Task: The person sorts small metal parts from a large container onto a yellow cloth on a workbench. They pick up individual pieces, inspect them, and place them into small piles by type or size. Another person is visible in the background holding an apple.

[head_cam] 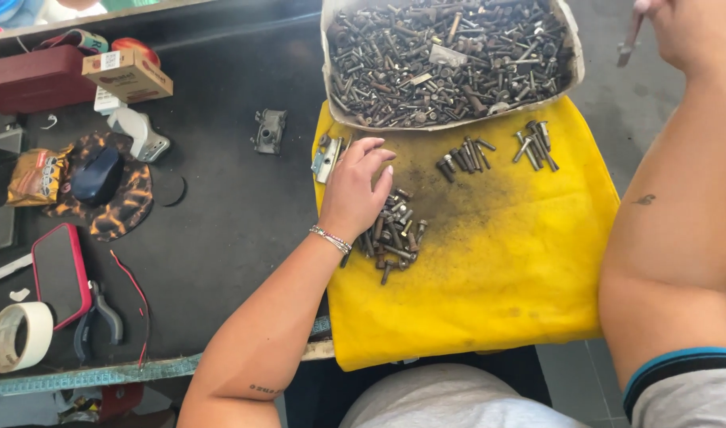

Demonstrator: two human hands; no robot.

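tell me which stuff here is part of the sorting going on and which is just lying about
In use: left hand on a bolt pile; right hand holding a bolt; tray of mixed bolts; yellow cloth; two smaller sorted piles.

Lying about: tape roll, phone, pliers, computer mouse, cardboard box.

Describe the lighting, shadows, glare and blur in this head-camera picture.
Head view: even, bright light, with only soft shadows under the left hand on the yellow cloth; no strong glare, just a dull sheen on the phone; bolts in the tray are sharp; the right hand, cut by the top edge, and its small metal piece look slightly blurred; the forearms bulge from wide-angle distortion.
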